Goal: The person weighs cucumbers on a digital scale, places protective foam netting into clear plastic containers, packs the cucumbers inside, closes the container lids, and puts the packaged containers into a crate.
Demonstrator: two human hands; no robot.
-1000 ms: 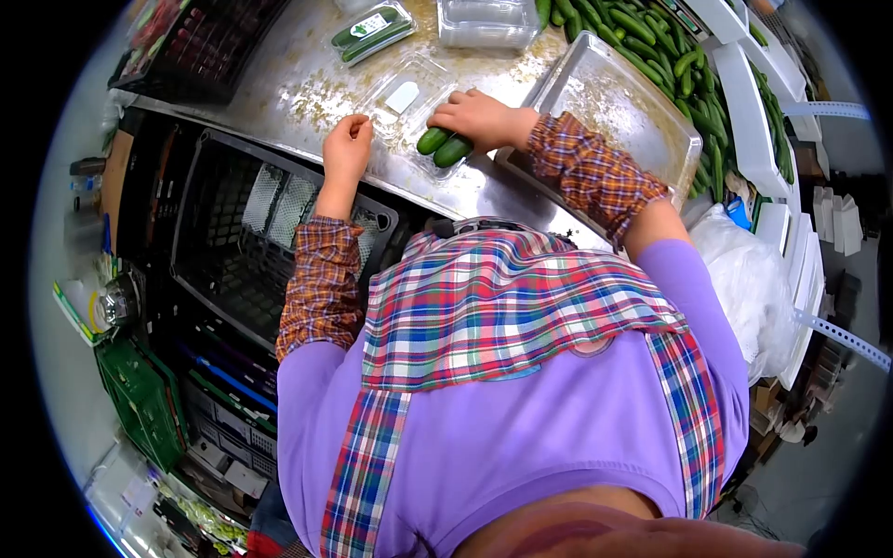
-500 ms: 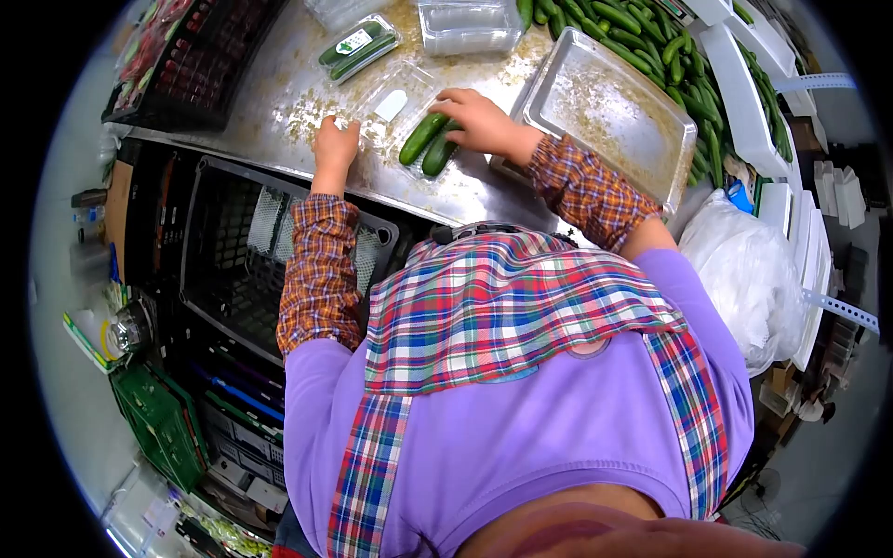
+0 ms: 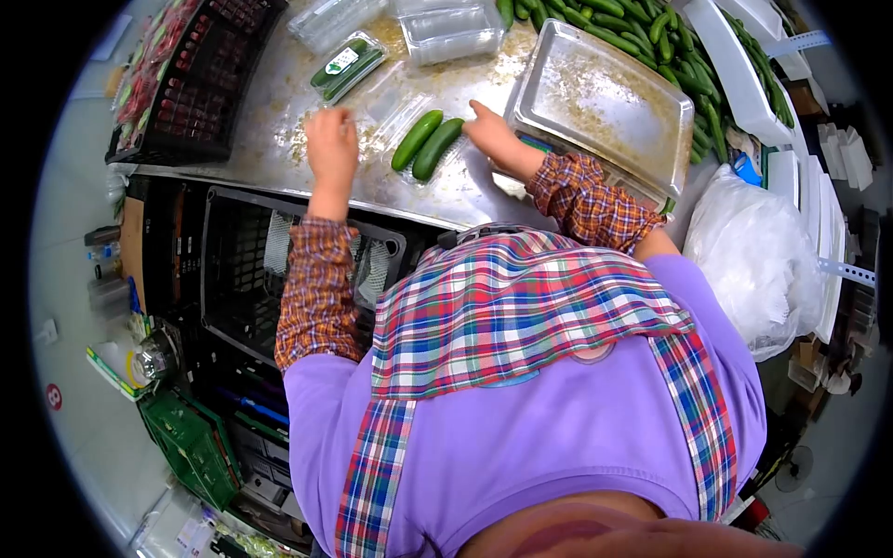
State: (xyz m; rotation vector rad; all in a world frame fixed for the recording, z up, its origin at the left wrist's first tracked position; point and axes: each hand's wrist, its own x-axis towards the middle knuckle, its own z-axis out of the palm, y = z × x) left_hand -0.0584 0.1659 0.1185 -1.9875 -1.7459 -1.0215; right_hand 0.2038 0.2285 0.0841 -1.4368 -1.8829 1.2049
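Two green cucumbers (image 3: 427, 145) lie side by side in an open clear plastic clamshell (image 3: 402, 104) on the metal table. My right hand (image 3: 495, 138) is just right of them, apart from them, with a finger stretched out and nothing visible in it. My left hand (image 3: 332, 149) hovers over the table left of the clamshell. Its fingertips are blurred, and I cannot make out whether they hold anything. Farther back sits a closed pack of cucumbers (image 3: 348, 67) with a white and green label.
Stacked clear containers (image 3: 453, 33) stand at the back. An upturned metal tray (image 3: 605, 107) lies to the right, before a heap of cucumbers (image 3: 693, 70). A black crate of red packs (image 3: 191, 88) occupies the left. A white plastic bag (image 3: 753, 260) hangs at the right edge.
My right hand has let go of the cucumbers and moved off to the right. The white patch on the clamshell's lid no longer shows. The view has shifted slightly.
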